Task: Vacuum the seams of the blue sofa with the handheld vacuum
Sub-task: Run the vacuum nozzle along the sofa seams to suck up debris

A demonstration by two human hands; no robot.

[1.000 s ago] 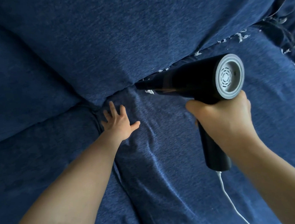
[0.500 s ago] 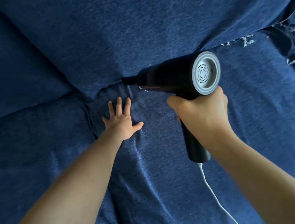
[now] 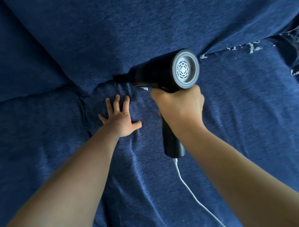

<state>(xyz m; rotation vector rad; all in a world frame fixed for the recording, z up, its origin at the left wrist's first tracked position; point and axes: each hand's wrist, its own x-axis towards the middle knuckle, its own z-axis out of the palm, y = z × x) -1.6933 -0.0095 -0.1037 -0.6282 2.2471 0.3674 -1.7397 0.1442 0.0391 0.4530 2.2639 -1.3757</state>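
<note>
**Nozzle at the seam junction, left palm flat on the seat**

The right hand (image 3: pixel 181 107) is gripping the handheld vacuum (image 3: pixel 160 74) by its black handle, fingers curled fully round it just under the barrel. The barrel is lying roughly level and pointing left, its grey vented rear cap (image 3: pixel 185 68) facing the camera. The narrow nozzle (image 3: pixel 121 78) is sitting in the seam (image 3: pixel 92 86) where the back cushion (image 3: pixel 134 24) is meeting the seat cushion (image 3: pixel 239 113) of the blue sofa — right at the spot where that crease joins the gap between two seat cushions. Whether the tip is touching fabric cannot be told, as the crease is in shadow.

The left hand (image 3: pixel 120 117) is lying palm-down on the seat cushion just below the nozzle, fingers straight and spread wide, thumb out to the right, holding nothing. The fabric is bunching in small folds between its fingertips and the nozzle.

A white cord (image 3: pixel 189 189) is running from the base of the handle down across the seat toward the lower edge of the view, between the two forearms.

White scraps of debris (image 3: pixel 251 48) are lying along the back seam to the right of the vacuum and scattered down the right-hand side of the seat; one small white scrap (image 3: pixel 144 89) is sitting just under the barrel, beside the right thumb.
</note>
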